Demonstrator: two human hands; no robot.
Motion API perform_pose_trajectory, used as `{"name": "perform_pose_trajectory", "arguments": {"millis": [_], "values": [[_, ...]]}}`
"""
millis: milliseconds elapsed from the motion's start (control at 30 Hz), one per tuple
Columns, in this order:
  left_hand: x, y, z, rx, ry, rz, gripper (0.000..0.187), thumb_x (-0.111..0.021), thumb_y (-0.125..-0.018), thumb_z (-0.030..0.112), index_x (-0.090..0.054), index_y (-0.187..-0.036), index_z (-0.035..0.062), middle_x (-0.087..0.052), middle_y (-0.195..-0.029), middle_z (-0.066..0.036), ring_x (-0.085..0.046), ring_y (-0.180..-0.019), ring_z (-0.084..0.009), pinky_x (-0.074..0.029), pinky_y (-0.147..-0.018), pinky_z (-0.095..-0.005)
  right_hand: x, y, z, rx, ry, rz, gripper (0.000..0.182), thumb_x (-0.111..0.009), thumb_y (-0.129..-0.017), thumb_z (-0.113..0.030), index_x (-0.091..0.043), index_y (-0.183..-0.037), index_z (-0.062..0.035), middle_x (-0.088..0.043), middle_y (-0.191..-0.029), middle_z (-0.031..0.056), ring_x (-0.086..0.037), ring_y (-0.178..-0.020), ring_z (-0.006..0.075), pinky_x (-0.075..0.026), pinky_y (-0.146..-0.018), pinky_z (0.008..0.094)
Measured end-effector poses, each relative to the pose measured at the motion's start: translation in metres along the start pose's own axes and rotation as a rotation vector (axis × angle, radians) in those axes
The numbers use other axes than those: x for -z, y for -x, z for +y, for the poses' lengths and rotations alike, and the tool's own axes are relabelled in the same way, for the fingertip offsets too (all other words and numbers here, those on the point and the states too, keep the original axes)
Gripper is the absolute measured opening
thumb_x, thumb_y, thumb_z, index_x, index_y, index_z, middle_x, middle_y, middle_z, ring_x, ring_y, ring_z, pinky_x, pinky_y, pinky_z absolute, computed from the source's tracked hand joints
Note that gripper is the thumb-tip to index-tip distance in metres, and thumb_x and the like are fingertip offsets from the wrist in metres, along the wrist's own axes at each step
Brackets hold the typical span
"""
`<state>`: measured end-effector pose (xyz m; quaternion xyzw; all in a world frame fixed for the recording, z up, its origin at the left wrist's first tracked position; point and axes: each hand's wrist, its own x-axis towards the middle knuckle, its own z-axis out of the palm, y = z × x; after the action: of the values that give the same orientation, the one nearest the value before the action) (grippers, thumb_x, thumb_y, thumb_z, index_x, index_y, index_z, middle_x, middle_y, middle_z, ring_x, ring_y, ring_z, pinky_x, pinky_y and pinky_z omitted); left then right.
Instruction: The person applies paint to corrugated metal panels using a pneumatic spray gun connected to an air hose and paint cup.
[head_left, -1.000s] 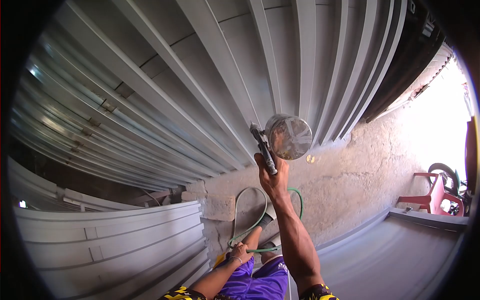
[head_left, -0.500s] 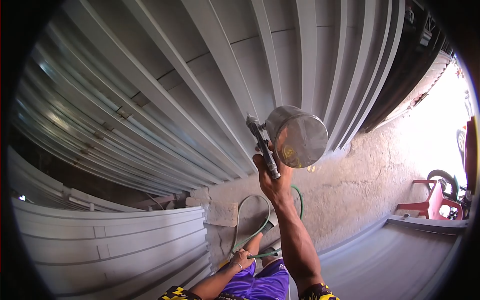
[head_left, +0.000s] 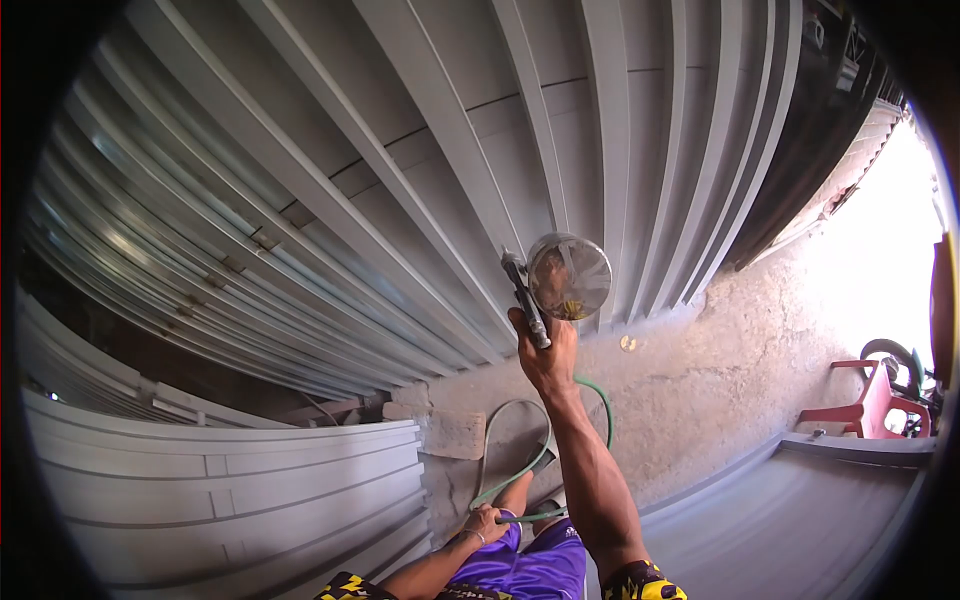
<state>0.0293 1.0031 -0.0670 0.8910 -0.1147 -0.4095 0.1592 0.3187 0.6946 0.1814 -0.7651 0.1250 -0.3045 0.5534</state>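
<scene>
My right hand [head_left: 548, 358] is wrapped round the grip of a metal paint spray gun [head_left: 526, 300], arm stretched forward. The gun's round shiny cup [head_left: 570, 277] faces me, and its nozzle points at the ribbed grey metal panel [head_left: 440, 170]. From below the gun a green hose [head_left: 605, 405] runs down and loops near my legs. Low in the view, my left hand [head_left: 487, 523] is closed on that hose beside my purple shorts. My right fingers are partly hidden behind the gun.
More grey slatted panels [head_left: 220, 480] stand at lower left. A flat grey metal panel [head_left: 790, 510] lies at lower right. A red plastic chair [head_left: 872, 402] stands at the right, by a wheel. A concrete block [head_left: 455, 434] rests on the rough floor [head_left: 690, 370].
My right hand and the spray gun have moved lower and farther away, toward the panel's bottom part. The cup looks smaller. My left hand stays on the hose.
</scene>
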Motion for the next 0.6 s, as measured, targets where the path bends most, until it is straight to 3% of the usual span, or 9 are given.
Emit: {"name": "perform_pose_trajectory", "arguments": {"millis": [167, 267, 367, 600], "values": [[0.014, 0.008, 0.005, 0.018, 0.027, -0.055, 0.043, -0.078, -0.079, 0.047, -0.074, -0.101, 0.0099, -0.067, -0.115, -0.022, -0.066, -0.109, -0.0389, -0.054, -0.095, -0.0478, -0.004, 0.019, 0.032, -0.008, 0.037, 0.035, 0.030, -0.077, -0.091, -0.028, -0.070, -0.099, 0.0002, -0.068, -0.087, 0.0260, -0.066, -0.082, 0.0477, -0.049, -0.069, 0.0501], [0.019, 0.013, 0.010, -0.018, 0.014, -0.043, 0.039, -0.078, -0.079, 0.044, -0.074, -0.094, 0.0093, -0.069, -0.108, -0.022, -0.068, -0.105, -0.0396, -0.055, -0.092, -0.0482, -0.007, 0.034, 0.059, 0.053, 0.129, 0.038, 0.037, -0.081, -0.088, -0.024, -0.065, -0.116, -0.0072, -0.073, -0.097, 0.0194, -0.070, -0.084, 0.0418, -0.054, -0.069, 0.0477], [0.019, 0.018, 0.013, -0.084, 0.023, 0.050, 0.034, -0.081, -0.076, 0.037, -0.070, -0.084, 0.0058, -0.069, -0.096, -0.020, -0.069, -0.090, -0.0396, -0.056, -0.081, -0.0474, -0.007, 0.041, 0.065, -0.049, 0.089, 0.064, 0.030, -0.079, -0.090, -0.029, -0.068, -0.092, -0.0002, -0.069, -0.085, 0.0238, -0.065, -0.080, 0.0475, -0.049, -0.068, 0.0511], [0.014, 0.021, 0.009, -0.095, 0.019, 0.044, 0.032, -0.082, -0.075, 0.035, -0.069, -0.082, 0.0066, -0.067, -0.094, -0.019, -0.069, -0.090, -0.0390, -0.056, -0.082, -0.0467, -0.005, 0.064, 0.102, -0.127, 0.128, 0.030, 0.033, -0.078, -0.091, -0.030, -0.067, -0.105, -0.0031, -0.070, -0.092, 0.0229, -0.067, -0.084, 0.0463, -0.050, -0.071, 0.0511]]}}
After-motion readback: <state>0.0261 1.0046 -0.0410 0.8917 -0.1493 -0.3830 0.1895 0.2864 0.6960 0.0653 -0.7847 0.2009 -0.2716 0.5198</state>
